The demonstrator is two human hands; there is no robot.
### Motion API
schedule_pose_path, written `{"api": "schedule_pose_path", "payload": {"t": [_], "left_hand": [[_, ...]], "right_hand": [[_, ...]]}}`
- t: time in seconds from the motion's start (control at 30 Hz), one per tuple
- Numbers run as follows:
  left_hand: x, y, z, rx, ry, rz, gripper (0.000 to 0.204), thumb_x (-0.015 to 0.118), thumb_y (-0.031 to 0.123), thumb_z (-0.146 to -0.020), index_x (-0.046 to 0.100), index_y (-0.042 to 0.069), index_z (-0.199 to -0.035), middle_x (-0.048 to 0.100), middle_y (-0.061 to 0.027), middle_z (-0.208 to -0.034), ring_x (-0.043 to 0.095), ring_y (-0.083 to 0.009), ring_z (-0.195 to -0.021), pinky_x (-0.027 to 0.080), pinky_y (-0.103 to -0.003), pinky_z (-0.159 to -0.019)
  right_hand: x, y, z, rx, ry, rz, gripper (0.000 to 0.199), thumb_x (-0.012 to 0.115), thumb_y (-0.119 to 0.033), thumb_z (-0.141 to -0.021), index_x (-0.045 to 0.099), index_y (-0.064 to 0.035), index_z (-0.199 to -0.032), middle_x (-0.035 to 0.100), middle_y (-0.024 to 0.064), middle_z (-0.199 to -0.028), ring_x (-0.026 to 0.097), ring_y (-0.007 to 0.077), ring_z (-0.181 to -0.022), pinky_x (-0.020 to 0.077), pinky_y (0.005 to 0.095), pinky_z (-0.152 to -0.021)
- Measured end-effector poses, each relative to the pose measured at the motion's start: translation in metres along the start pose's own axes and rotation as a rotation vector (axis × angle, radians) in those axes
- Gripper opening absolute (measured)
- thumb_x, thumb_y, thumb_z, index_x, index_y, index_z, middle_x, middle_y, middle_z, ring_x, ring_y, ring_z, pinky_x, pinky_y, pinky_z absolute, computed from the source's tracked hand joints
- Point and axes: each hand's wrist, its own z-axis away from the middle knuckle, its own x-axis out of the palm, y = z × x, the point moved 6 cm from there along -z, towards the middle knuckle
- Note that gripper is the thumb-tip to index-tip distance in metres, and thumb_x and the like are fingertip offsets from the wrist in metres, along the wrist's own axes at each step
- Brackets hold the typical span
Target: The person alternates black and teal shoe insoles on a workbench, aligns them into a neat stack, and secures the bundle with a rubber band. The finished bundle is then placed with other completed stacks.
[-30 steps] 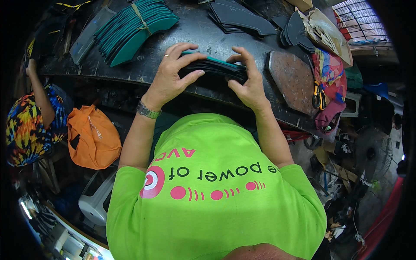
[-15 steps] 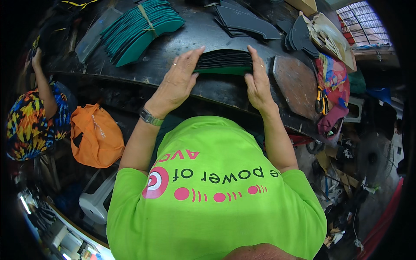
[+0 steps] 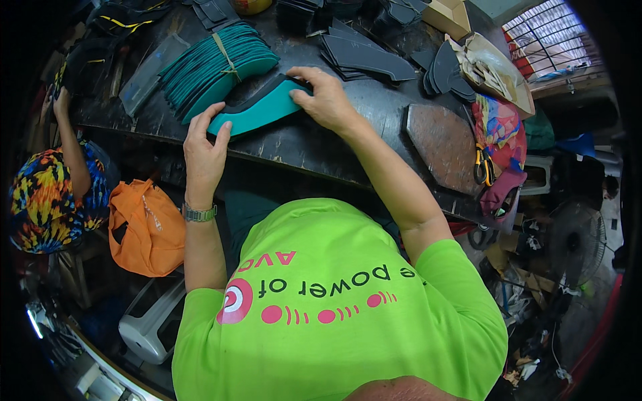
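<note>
A stack of curved, flat cut pieces (image 3: 259, 116), teal on its upturned face with black edges behind, is held over the near part of the dark table. My left hand (image 3: 204, 152) grips its left end, thumb on the teal face. At the other end my right hand (image 3: 326, 100) closes round it, with the thumb in front and the fingers over the back. Right behind the left end lies a thick bundle of similar teal pieces (image 3: 212, 72), tied with a pale band.
Dark grey cut pieces (image 3: 368, 57) lie farther back on the table (image 3: 294, 144). A worn brown board (image 3: 441, 148) and orange-handled scissors (image 3: 483, 166) are at the right, near an open carton (image 3: 491, 70) of scraps. At the left are an orange bag (image 3: 150, 227) and another person (image 3: 57, 194).
Both hands have carried the stack leftward, beside the tied bundle. It has been tipped so that its teal face now shows instead of its layered black edges.
</note>
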Motion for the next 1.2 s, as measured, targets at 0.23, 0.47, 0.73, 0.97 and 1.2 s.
{"api": "schedule_pose_path", "payload": {"t": [0.23, 0.47, 0.73, 0.97, 1.2], "left_hand": [[0.004, -0.002, 0.007, 0.024, 0.083, -0.117, 0.032, 0.067, 0.022, -0.097, 0.066, 0.003, -0.123, 0.063, -0.0174, -0.122, 0.062, -0.0352, -0.112, 0.048, -0.042, -0.097], [0.002, 0.035, 0.029, 0.251, 0.232, -0.161, 0.032, 0.072, 0.013, -0.092, 0.068, 0.006, -0.123, 0.060, -0.0133, -0.126, 0.056, -0.0301, -0.119, 0.045, -0.039, -0.101], [0.090, 0.097, 0.047, 0.459, -0.327, 0.271, 0.024, 0.073, 0.005, -0.084, 0.071, 0.006, -0.108, 0.063, -0.0127, -0.116, 0.061, -0.0328, -0.110, 0.051, -0.041, -0.093], [0.160, 0.098, 0.014, 0.395, -0.499, 0.248, 0.043, 0.074, 0.012, -0.088, 0.063, 0.006, -0.128, 0.054, -0.0212, -0.135, 0.055, -0.0393, -0.126, 0.047, -0.043, -0.104], [0.225, 0.078, -0.031, -0.040, -0.549, 0.690, 0.059, 0.071, 0.011, -0.093, 0.048, -0.004, -0.144, 0.049, -0.0148, -0.144, 0.053, -0.0236, -0.134, 0.045, -0.035, -0.110]], "right_hand": [[-0.003, -0.011, -0.004, -0.137, 0.005, 0.437, 0.039, 0.074, -0.025, -0.084, 0.069, -0.0103, -0.119, 0.069, 0.0168, -0.111, 0.059, 0.0356, -0.111, 0.0492, 0.0461, -0.094], [-0.115, 0.036, -0.017, 0.055, 0.152, 0.780, 0.059, 0.078, -0.034, -0.083, 0.061, -0.0066, -0.132, 0.067, 0.0201, -0.121, 0.058, 0.0391, -0.118, 0.0479, 0.0474, -0.100], [-0.143, 0.094, -0.020, 0.437, -0.046, 0.716, 0.088, 0.084, -0.049, -0.075, 0.053, -0.0023, -0.143, 0.063, 0.0240, -0.133, 0.058, 0.0378, -0.128, 0.0456, 0.0435, -0.107], [-0.139, 0.096, -0.005, 0.503, -0.042, 0.598, 0.088, 0.090, -0.046, -0.067, 0.058, 0.0007, -0.134, 0.067, 0.0239, -0.126, 0.063, 0.0359, -0.121, 0.0482, 0.0408, -0.103], [-0.138, 0.093, 0.011, 0.458, 0.039, 0.451, 0.084, 0.092, -0.039, -0.064, 0.059, 0.0006, -0.130, 0.069, 0.0244, -0.119, 0.066, 0.0371, -0.114, 0.0501, 0.0412, -0.098]]}}
